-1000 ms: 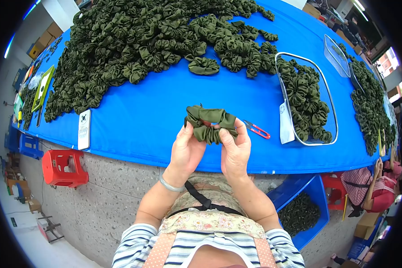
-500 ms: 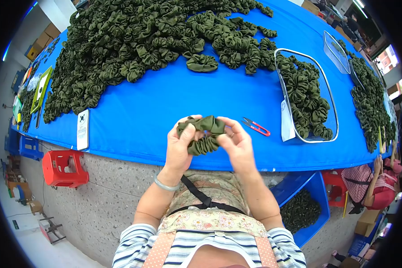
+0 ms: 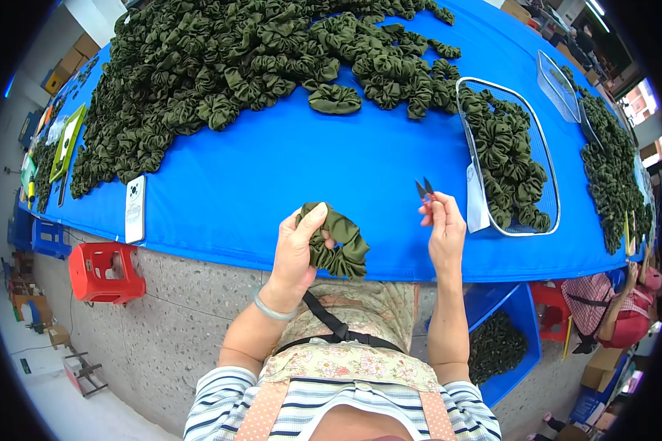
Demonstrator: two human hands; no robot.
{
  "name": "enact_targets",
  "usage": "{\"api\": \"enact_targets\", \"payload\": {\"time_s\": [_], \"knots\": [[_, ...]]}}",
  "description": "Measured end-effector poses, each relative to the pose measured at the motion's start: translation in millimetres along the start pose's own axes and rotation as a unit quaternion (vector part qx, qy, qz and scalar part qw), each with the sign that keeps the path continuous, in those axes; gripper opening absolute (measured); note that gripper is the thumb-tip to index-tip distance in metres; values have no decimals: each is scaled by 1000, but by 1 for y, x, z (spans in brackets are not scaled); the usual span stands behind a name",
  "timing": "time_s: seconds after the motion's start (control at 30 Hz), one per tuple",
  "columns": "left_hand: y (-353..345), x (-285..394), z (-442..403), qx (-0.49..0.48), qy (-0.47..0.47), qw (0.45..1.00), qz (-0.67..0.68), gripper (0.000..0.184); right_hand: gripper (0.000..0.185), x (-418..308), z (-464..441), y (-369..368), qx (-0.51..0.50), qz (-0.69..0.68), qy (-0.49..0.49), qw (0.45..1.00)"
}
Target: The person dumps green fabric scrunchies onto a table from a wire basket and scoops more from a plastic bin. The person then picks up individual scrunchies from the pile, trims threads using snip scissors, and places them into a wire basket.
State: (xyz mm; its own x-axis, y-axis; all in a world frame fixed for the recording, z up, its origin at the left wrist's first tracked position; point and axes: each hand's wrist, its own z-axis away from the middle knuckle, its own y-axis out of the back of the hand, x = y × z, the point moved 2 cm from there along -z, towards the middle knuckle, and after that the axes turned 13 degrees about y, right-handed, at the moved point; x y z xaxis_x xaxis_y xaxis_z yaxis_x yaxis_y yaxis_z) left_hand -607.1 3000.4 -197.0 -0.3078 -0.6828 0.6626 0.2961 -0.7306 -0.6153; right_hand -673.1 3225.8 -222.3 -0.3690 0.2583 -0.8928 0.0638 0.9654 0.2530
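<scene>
A dark green scrunchie point(image 3: 349, 253) is gripped in my left hand point(image 3: 296, 246), thumb on top, over the near edge of the table. My right hand point(image 3: 446, 224) is closed round a pair of red-handled thread snips point(image 3: 425, 192), their dark blades apart and pointing away from me. Just right of that hand stands a wire basket point(image 3: 557, 198) with several green scrunchies point(image 3: 509, 147) in it and a white paper tag point(image 3: 476, 200) on its side. One loose scrunchie point(image 3: 335, 98) lies in front of the big pile.
A large heap of scrunchies point(image 3: 221, 66) covers the far left of the blue table point(image 3: 257, 162). A white phone point(image 3: 135, 209) lies at the near left edge. Below are a red stool point(image 3: 107, 272) and a blue bin point(image 3: 526, 323). Another person point(image 3: 625, 305) sits at right.
My right hand has let go of the scrunchie, moved right and picked up the snips from the table. The scrunchie, now held by my left hand alone, hangs turned slightly lower.
</scene>
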Motion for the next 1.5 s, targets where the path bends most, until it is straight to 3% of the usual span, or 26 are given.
{"api": "enact_targets", "payload": {"time_s": [0.07,0.17,0.37,1.27,1.4,1.47,1.5], "knots": [[0,-3,-1,-16,14,1000,13,15,26,-37,4,-17,-6,-125,-26,992],[-9,-4,2,35,-24,999,-18,16,43,-64,12,-32,-129,-44,73,988],[-10,-6,4,58,-77,994,-49,14,37,-73,21,-47,-131,-62,62,988],[-11,-10,3,4,-30,1000,1,15,32,-65,22,-51,-88,-35,170,981],[-15,-4,7,37,-17,999,1,12,35,-55,14,-34,1,-54,86,995],[-10,-6,6,49,-19,998,32,11,36,-34,7,-19,6,41,39,998],[-10,-6,5,49,-36,997,52,12,33,-17,3,-12,14,128,100,987]]}}
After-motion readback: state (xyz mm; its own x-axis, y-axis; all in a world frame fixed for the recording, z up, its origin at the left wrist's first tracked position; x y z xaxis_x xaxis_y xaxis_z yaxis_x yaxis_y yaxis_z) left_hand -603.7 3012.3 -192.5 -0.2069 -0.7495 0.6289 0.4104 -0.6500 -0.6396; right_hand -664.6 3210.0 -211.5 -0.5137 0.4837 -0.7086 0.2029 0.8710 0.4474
